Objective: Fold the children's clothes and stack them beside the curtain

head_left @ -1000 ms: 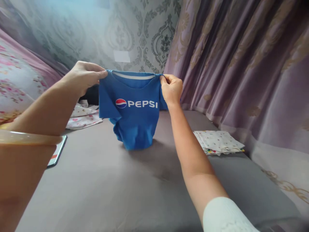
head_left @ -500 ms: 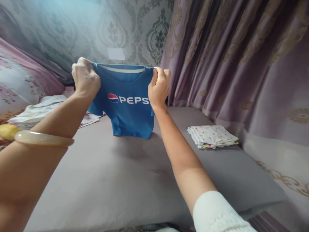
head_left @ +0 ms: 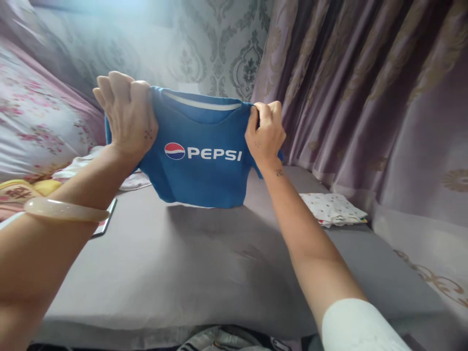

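A small blue T-shirt (head_left: 204,180) with a white "PEPSI" print and a round logo hangs stretched between my hands, its front toward me. My left hand (head_left: 127,114) grips it at the shoulder left of the neckline, with some fingers raised and the thumb side hidden by the hand. At the opposite shoulder, my right hand (head_left: 265,129) pinches the cloth between thumb and fingers. The hem hangs just over the grey bed sheet (head_left: 219,273); whether it touches, I cannot tell. A pale bangle (head_left: 66,209) circles my left forearm.
Folded white patterned cloth (head_left: 334,208) lies on the bed's right side. Crumpled light clothes (head_left: 78,165) and a floral pillow (head_left: 40,112) are at the left. Partly behind my left forearm is a flat dark-edged object (head_left: 108,219). Purple curtains (head_left: 347,87) hang along the right.
The shirt is spread wider, and the full "PEPSI" word now shows. My right hand has moved right, my left hand slightly left and up. The view has shifted, showing the flat object at left.
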`<state>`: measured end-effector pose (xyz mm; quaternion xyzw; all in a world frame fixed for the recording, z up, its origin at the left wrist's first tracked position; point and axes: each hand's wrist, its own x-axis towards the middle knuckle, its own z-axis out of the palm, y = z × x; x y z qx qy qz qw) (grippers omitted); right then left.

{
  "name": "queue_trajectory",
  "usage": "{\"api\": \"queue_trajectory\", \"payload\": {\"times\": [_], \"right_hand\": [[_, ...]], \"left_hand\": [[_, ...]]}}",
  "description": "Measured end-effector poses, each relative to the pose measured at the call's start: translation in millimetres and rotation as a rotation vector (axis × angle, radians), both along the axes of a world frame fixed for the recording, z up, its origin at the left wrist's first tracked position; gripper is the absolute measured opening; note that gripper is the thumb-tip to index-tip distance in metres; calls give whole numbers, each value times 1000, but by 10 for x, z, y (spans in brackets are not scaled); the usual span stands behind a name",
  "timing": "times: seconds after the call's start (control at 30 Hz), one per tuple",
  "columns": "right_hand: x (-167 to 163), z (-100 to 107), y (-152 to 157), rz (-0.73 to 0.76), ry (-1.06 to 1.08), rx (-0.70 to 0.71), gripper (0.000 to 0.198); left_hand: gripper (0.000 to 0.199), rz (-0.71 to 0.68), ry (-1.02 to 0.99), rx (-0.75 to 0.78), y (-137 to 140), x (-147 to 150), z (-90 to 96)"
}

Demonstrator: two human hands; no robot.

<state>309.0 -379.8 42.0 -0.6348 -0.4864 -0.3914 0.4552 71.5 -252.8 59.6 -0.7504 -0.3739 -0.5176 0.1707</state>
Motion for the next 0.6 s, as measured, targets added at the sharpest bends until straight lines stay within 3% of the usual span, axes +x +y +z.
{"api": "queue_trajectory", "payload": {"times": [0.2,0.47,0.6], "right_hand": [[-201,197,-518,-95,-47,-53,44],[-467,563,-1267,-94,-182,48,38],[-553,682,-1470,-67,-222,40,38]], "left_hand": [[41,-89,-2,45,-349,-234,165],[39,88,4,328,-1116,-703,412],[36,80,5,344,-1297,-850,549]]}}
